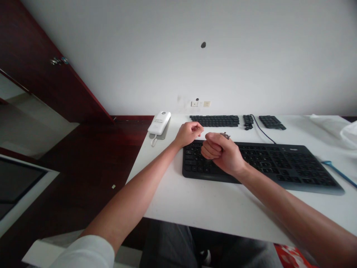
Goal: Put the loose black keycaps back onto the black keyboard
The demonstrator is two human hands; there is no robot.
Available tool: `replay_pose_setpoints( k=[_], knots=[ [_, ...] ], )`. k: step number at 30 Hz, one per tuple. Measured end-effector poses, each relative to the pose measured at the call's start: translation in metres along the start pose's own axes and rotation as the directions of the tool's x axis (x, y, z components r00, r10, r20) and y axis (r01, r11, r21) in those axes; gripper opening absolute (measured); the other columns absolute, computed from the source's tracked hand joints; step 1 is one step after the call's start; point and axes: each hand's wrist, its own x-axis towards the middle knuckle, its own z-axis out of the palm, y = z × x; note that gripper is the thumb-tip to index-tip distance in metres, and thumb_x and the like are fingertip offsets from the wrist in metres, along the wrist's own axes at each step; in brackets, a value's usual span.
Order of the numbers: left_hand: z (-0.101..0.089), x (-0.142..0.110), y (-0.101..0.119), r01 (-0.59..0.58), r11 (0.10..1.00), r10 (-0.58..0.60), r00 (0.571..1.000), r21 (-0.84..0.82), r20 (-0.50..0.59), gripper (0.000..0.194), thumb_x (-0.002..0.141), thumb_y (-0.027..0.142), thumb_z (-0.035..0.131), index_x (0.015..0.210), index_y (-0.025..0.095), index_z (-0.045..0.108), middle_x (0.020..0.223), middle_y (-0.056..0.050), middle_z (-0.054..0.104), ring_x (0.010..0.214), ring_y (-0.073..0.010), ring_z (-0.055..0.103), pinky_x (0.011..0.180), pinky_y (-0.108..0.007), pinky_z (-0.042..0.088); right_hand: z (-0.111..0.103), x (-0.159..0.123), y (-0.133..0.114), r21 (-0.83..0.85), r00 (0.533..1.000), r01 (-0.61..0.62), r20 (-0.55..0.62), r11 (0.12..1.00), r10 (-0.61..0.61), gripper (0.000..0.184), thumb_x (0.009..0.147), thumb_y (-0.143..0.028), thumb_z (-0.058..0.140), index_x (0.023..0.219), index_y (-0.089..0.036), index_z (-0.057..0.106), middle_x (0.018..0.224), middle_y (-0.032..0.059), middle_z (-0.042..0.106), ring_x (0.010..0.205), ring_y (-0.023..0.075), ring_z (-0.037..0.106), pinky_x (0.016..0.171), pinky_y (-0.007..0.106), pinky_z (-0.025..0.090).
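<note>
A black full-size keyboard (pixel 281 163) lies on the white table, its left part beneath my hands. My left hand (pixel 189 134) is closed, with thumb and fingertips together just above the keyboard's far left edge; anything between them is too small to make out. My right hand (pixel 223 150) is curled into a fist over the left part of the keyboard. A small dark piece (pixel 225 136) shows at the top of that fist, and I cannot tell what it is or whether it is gripped.
Black keycaps lie behind the keyboard in a large block (pixel 214 121), a small cluster (pixel 248 121) and a right-hand block (pixel 272 122). A black cable (pixel 263 131) runs between. A white power bank (pixel 159 123) stands left; a blue rod (pixel 340 173) and white plastic bag (pixel 334 126) lie right.
</note>
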Motion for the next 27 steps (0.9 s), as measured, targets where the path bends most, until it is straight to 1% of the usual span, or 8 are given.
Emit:
replay_pose_setpoints(
  k=[2,6,12,14,22,27],
  knots=[
    [0.000,0.000,0.001,-0.001,1.000,0.001,1.000,-0.011,0.006,0.023,0.092,0.035,0.061,0.081,0.018,0.070,0.073,-0.002,0.072,0.070,-0.0137,0.066,0.069,-0.025,0.048,0.000,0.000,0.001,0.032,0.999,-0.033,0.018,0.999,0.032,0.062,0.089,-0.045,0.067,0.051,-0.023,0.023,0.043,-0.0073,0.019,0.041,0.0084,0.017,0.046,0.030,0.015],
    [0.001,0.000,0.000,0.015,1.000,-0.015,1.000,0.013,0.004,0.022,0.092,0.034,0.061,0.081,0.017,0.070,0.072,-0.002,0.071,0.068,-0.0133,0.065,0.067,-0.025,0.048,-0.003,-0.001,0.007,0.013,0.997,-0.067,0.044,0.998,0.066,0.057,0.086,-0.038,0.067,0.052,-0.023,0.023,0.044,-0.0081,0.018,0.041,0.0077,0.014,0.045,0.030,0.013],
    [0.001,0.000,-0.001,0.000,1.000,0.000,1.000,0.002,0.014,0.023,0.094,0.035,0.062,0.082,0.017,0.070,0.071,-0.002,0.070,0.067,-0.0123,0.064,0.066,-0.024,0.047,-0.009,-0.001,0.016,-0.079,0.981,-0.018,0.192,0.997,0.033,0.049,0.087,-0.028,0.064,0.050,-0.022,0.033,0.047,-0.0073,0.026,0.043,0.0066,0.021,0.044,0.028,0.014],
    [0.001,0.000,-0.001,0.003,1.000,-0.003,1.000,-0.003,0.008,0.022,0.093,0.034,0.062,0.082,0.017,0.070,0.070,-0.001,0.070,0.066,-0.0119,0.064,0.066,-0.024,0.047,-0.011,-0.001,0.019,-0.110,0.976,-0.007,0.217,0.994,0.031,0.047,0.088,-0.027,0.064,0.050,-0.022,0.036,0.048,-0.0069,0.028,0.044,0.0066,0.023,0.044,0.028,0.015],
    [0.001,0.000,0.002,0.022,1.000,-0.022,1.000,0.002,0.013,0.022,0.093,0.034,0.062,0.081,0.017,0.070,0.071,-0.001,0.069,0.067,-0.0117,0.063,0.066,-0.023,0.047,-0.013,-0.001,0.024,-0.183,0.971,0.029,0.238,0.983,0.016,0.046,0.089,-0.026,0.062,0.051,-0.021,0.038,0.049,-0.0061,0.032,0.045,0.0068,0.026,0.044,0.027,0.018],
    [0.001,-0.001,0.002,0.028,1.000,-0.028,0.999,0.000,0.015,0.022,0.093,0.035,0.062,0.081,0.017,0.070,0.071,-0.001,0.069,0.068,-0.0120,0.064,0.067,-0.023,0.048,-0.014,0.000,0.027,-0.148,0.974,0.022,0.226,0.989,0.012,0.045,0.087,-0.025,0.062,0.051,-0.022,0.036,0.048,-0.0065,0.030,0.044,0.0064,0.024,0.043,0.027,0.017]
  ],
)
